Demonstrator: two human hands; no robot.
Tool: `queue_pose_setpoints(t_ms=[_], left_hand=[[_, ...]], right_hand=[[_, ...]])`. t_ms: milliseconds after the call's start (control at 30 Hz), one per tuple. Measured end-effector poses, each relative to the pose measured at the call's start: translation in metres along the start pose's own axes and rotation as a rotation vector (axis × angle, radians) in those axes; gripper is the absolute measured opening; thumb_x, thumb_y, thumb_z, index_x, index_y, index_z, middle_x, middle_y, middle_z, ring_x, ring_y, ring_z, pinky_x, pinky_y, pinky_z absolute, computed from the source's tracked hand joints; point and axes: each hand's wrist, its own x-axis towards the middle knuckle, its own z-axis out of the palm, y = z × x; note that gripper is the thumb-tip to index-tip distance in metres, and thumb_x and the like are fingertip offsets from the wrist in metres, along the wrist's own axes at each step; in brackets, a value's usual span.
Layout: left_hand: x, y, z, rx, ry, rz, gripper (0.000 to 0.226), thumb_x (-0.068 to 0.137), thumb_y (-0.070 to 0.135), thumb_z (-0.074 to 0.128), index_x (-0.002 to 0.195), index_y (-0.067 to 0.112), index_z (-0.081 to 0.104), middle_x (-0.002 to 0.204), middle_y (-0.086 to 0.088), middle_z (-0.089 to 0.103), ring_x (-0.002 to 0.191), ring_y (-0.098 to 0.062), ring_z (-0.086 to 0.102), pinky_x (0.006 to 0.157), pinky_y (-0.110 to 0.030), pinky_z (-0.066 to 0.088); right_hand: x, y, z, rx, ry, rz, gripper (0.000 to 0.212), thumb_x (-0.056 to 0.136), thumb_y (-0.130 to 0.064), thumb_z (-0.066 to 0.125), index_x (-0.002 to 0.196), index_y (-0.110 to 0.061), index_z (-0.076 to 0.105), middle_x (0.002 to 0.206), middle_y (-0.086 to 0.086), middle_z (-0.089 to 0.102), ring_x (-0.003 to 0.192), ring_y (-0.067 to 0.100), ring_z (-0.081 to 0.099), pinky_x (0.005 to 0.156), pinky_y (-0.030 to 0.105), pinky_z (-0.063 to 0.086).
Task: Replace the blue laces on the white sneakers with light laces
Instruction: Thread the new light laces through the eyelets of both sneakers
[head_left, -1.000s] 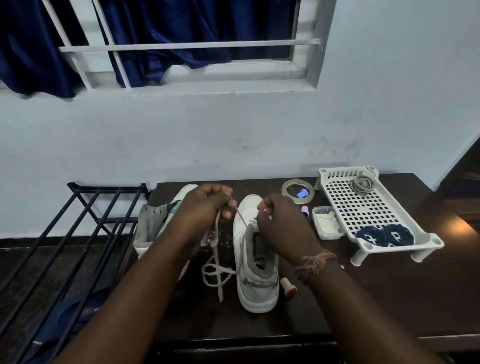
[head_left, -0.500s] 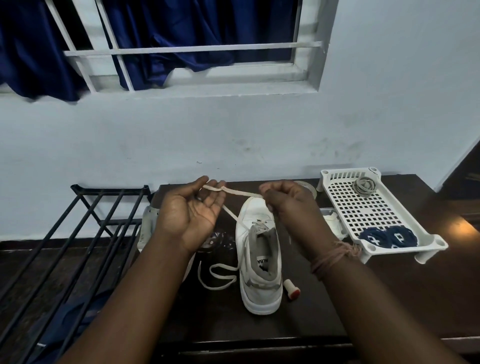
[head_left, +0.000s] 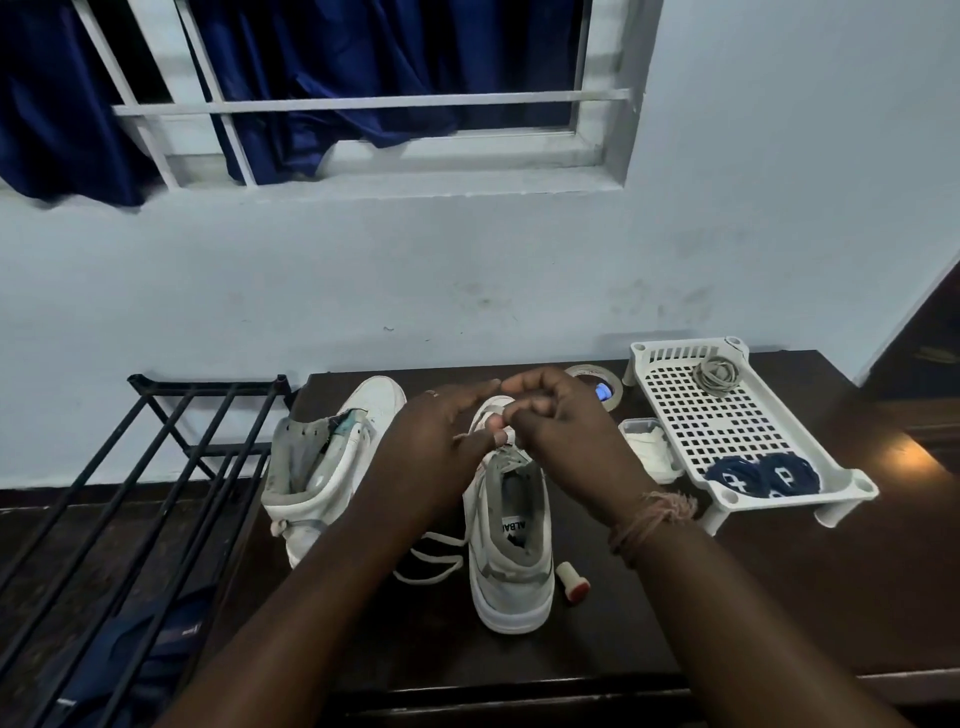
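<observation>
Dark wood tabletop (head_left: 727, 597) fills the lower centre and right of my view, pushed against a pale blue wall (head_left: 467, 270) with a barred window and navy curtains (head_left: 337, 67) across the upper left.

At the centre stands the sneaker I am working on (head_left: 511, 561), heel toward me, its grey lining and tongue label showing. Both my hands meet over its toe end. My left hand (head_left: 436, 447) has its fingers stretched toward the right hand, fingertips almost touching it; whether it actually grips the lace I cannot tell. My right hand (head_left: 566, 441) is curled, its thumb and fingers pinching the light lace (head_left: 498, 415) just above the eyelets. Loose lengths of that lace lie looped on the table left of the shoe, below my left forearm.

Just right of the heel lies a small white cylinder with a red end (head_left: 573, 583). The second white sneaker (head_left: 332, 457) leans to the left, at the table's edge. Behind my right hand sits a tape roll (head_left: 608, 382), and beside it a small clear tub (head_left: 649, 452). On the right, a white perforated tray (head_left: 727, 415) holds the coiled blue laces (head_left: 761, 475) at its near end and a grey coil (head_left: 719, 371) at its far end. Lower left is a black metal rack (head_left: 130, 493).
</observation>
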Motion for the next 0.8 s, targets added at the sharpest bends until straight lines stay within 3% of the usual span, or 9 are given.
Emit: queue_pose_setpoints(t_ms=[133, 233, 333, 433, 567, 700, 800], left_hand=[[0.0, -0.002, -0.003, 0.045, -0.01, 0.049, 0.027, 0.083, 0.034, 0.07, 0.109, 0.04, 0.076, 0.083, 0.011, 0.075, 0.076, -0.007, 0.068, 0.076, -0.038, 0.056], [-0.001, -0.005, -0.006, 0.061, 0.088, 0.032, 0.016, 0.085, 0.036, 0.069, 0.097, 0.039, 0.08, 0.09, 0.018, 0.075, 0.089, 0.0, 0.067, 0.084, -0.036, 0.054], [-0.001, -0.01, -0.008, 0.04, 0.174, -0.045, 0.012, 0.089, 0.028, 0.073, 0.093, 0.037, 0.08, 0.089, 0.024, 0.074, 0.088, 0.007, 0.067, 0.084, -0.031, 0.055], [-0.001, -0.01, -0.005, 0.089, 0.142, -0.057, 0.013, 0.087, 0.028, 0.073, 0.096, 0.036, 0.079, 0.091, 0.019, 0.075, 0.087, 0.003, 0.067, 0.082, -0.028, 0.053], [-0.003, -0.003, 0.008, 0.224, 0.029, 0.124, 0.046, 0.079, 0.052, 0.066, 0.123, 0.039, 0.069, 0.116, 0.018, 0.073, 0.112, -0.006, 0.065, 0.1, -0.041, 0.049], [-0.002, -0.004, 0.015, 0.232, 0.05, 0.191, 0.037, 0.082, 0.051, 0.059, 0.111, 0.036, 0.076, 0.079, 0.013, 0.075, 0.078, -0.004, 0.068, 0.079, -0.042, 0.053], [0.0, -0.008, 0.015, 0.258, 0.082, 0.183, 0.025, 0.084, 0.043, 0.062, 0.104, 0.043, 0.077, 0.077, 0.011, 0.073, 0.075, -0.004, 0.064, 0.074, -0.04, 0.052]], right_hand=[[0.002, -0.001, -0.004, 0.068, -0.034, 0.005, 0.014, 0.089, -0.004, 0.066, 0.1, -0.011, 0.062, 0.067, -0.001, 0.069, 0.057, 0.012, 0.058, 0.056, 0.026, 0.044], [0.003, -0.002, -0.009, 0.032, -0.047, 0.01, 0.009, 0.086, -0.004, 0.073, 0.092, -0.008, 0.067, 0.066, 0.002, 0.068, 0.052, 0.011, 0.056, 0.05, 0.02, 0.044], [0.002, 0.001, -0.013, -0.047, -0.051, 0.037, 0.003, 0.085, -0.003, 0.072, 0.085, -0.007, 0.073, 0.072, 0.009, 0.073, 0.05, 0.008, 0.056, 0.049, 0.019, 0.045], [0.003, 0.006, -0.013, -0.122, -0.02, 0.039, 0.01, 0.086, -0.001, 0.068, 0.082, -0.007, 0.075, 0.074, 0.011, 0.074, 0.05, 0.007, 0.057, 0.05, 0.018, 0.046], [0.004, 0.005, -0.01, -0.103, -0.045, 0.037, 0.015, 0.091, 0.004, 0.058, 0.091, -0.001, 0.072, 0.075, 0.01, 0.071, 0.055, 0.005, 0.063, 0.051, 0.016, 0.048], [0.005, 0.009, -0.012, -0.064, -0.037, 0.053, 0.01, 0.089, 0.007, 0.06, 0.092, 0.001, 0.066, 0.071, 0.015, 0.07, 0.06, 0.013, 0.067, 0.058, 0.026, 0.053], [0.005, 0.008, -0.015, -0.014, -0.013, 0.089, 0.011, 0.085, 0.006, 0.069, 0.093, 0.003, 0.062, 0.072, 0.023, 0.069, 0.059, 0.021, 0.066, 0.053, 0.031, 0.055]])
